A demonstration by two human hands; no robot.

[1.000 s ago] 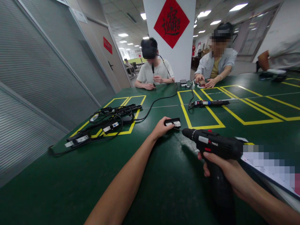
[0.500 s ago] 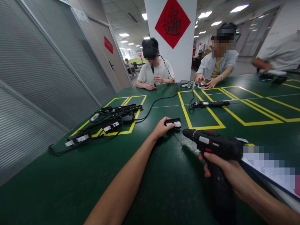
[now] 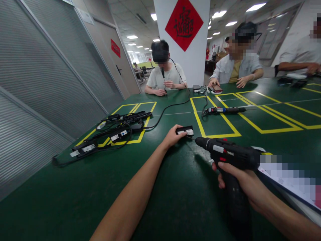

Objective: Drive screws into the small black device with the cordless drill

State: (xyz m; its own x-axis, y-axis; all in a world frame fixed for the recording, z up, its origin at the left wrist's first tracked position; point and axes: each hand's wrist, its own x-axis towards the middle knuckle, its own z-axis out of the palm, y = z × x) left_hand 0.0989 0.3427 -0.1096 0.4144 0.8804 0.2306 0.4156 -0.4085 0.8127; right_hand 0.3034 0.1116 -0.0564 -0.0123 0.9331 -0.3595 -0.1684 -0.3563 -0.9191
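Observation:
My left hand (image 3: pixel 172 136) is stretched out over the green table (image 3: pixel 75 194) and grips a small black box with a white label (image 3: pixel 185 130), pinning it to the table top. My right hand (image 3: pixel 240 182) is wrapped round the handle of a black cordless power screwdriver (image 3: pixel 227 154). The driver lies level, its thin bit pointing left and touching the near side of the small black box.
Several black adapters with tangled cables (image 3: pixel 114 132) lie in a yellow-taped box at left. A corded electric screwdriver (image 3: pixel 224 110) rests in another taped box ahead. Three other people sit at the far side. Papers (image 3: pixel 288 182) lie at my right.
My hands, the box and the driver have stayed in place. Across the table a person has sat up and drawn the hands apart, and another person at far right has shifted.

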